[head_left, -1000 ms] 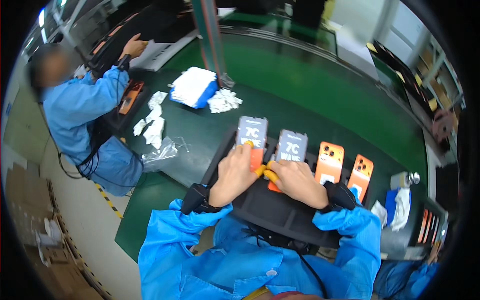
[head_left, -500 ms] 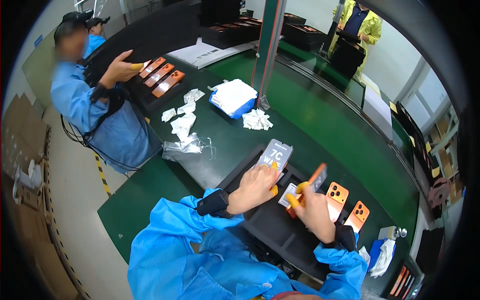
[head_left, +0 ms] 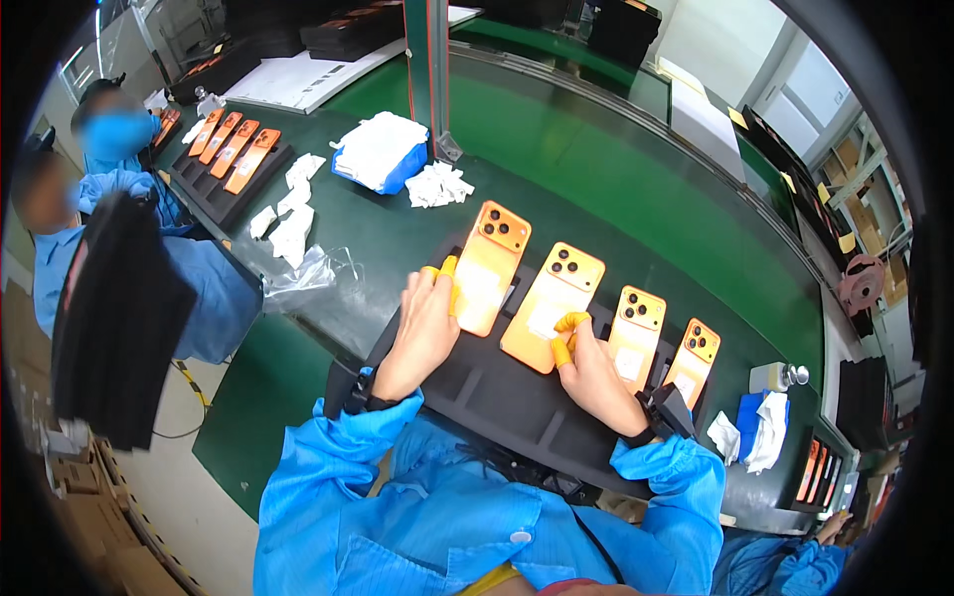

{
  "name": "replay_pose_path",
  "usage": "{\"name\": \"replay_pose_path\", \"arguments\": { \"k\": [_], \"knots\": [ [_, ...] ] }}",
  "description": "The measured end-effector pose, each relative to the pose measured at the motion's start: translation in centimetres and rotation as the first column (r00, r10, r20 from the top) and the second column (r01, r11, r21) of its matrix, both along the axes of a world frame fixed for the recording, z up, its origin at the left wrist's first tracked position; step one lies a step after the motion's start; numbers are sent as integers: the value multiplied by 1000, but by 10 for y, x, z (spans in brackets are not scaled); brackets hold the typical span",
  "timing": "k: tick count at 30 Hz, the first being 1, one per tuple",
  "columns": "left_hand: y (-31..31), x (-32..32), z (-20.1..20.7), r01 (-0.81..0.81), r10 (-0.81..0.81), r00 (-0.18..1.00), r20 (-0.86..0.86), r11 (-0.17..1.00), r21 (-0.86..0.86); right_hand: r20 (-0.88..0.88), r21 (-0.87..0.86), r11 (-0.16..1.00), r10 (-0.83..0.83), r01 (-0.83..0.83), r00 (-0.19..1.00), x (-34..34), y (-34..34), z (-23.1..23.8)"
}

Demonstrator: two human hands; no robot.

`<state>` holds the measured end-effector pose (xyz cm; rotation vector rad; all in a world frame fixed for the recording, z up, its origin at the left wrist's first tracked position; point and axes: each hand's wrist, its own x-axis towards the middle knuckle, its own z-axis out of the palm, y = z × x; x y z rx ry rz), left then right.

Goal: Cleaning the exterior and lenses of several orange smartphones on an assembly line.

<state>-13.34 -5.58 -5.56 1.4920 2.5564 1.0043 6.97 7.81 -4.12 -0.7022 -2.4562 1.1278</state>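
Note:
Several orange phones lie in a slanting row on a black foam tray (head_left: 497,392), camera side up. At the left end phone (head_left: 489,273), my left hand (head_left: 425,323) rests along the left edge, its yellow-cotted fingers stretched out. My right hand (head_left: 599,375) is at the lower right of the second phone (head_left: 566,283), beside a whitish label on its back. Its cotted thumb and forefinger are pinched together; whatever is between them is too small to tell. Further right lie a third phone (head_left: 641,316) and the right end phone (head_left: 698,353).
Beyond the tray are a blue-and-white wipe pack (head_left: 383,154), crumpled wipes (head_left: 439,186) and a clear plastic bag (head_left: 303,283). A metal post (head_left: 427,79) rises behind. Co-workers sit left, near a stack of black trays (head_left: 124,323). A small dispenser bottle (head_left: 778,377) stands right.
The screen-up phone under my left hand and the raised phone in my right hand no longer show; phones now lie back up in a row. My view has turned right. Black trays appear at left.

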Motion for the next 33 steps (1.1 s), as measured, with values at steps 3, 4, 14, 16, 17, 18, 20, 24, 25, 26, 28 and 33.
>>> {"name": "replay_pose_path", "arguments": {
  "k": [3,4,14,16,17,18,20,24,25,26,28,33],
  "knots": [
    [-8,8,6,-105,103,980,-168,994,-4,36,176,983,40,-46,999,4,-2,-5],
    [-8,9,9,-144,155,963,-221,987,65,20,179,983,37,-40,999,4,-3,-5],
    [-46,118,143,-131,-879,-435,197,278,952,72,178,979,88,-100,994,11,-3,2],
    [-48,129,143,-248,-794,-592,138,342,906,-3,218,972,94,-92,996,9,-3,1],
    [-48,132,143,-345,-683,-729,43,420,839,24,194,978,68,-72,997,8,-3,-1],
    [-47,134,141,-341,-680,-731,47,424,839,51,170,984,40,-48,998,7,-3,-3],
    [-45,139,137,-333,-779,-627,25,296,895,99,141,989,20,-34,995,5,-2,-8],
    [-52,143,135,-400,-806,-589,54,348,848,2,197,979,54,-54,999,4,-3,-6],
    [-47,148,131,-429,-846,-533,-28,242,870,32,204,977,48,-54,998,3,-4,-3],
    [-43,152,128,-453,-875,-471,-112,131,882,34,204,978,46,-52,998,5,-4,-5],
    [-38,153,127,-471,-893,-402,-200,14,882,37,189,981,35,-42,999,6,-1,-9],
    [-36,140,122,-293,-905,-375,-200,-89,952,57,158,987,11,-20,998,3,-6,-1]
  ]
}}
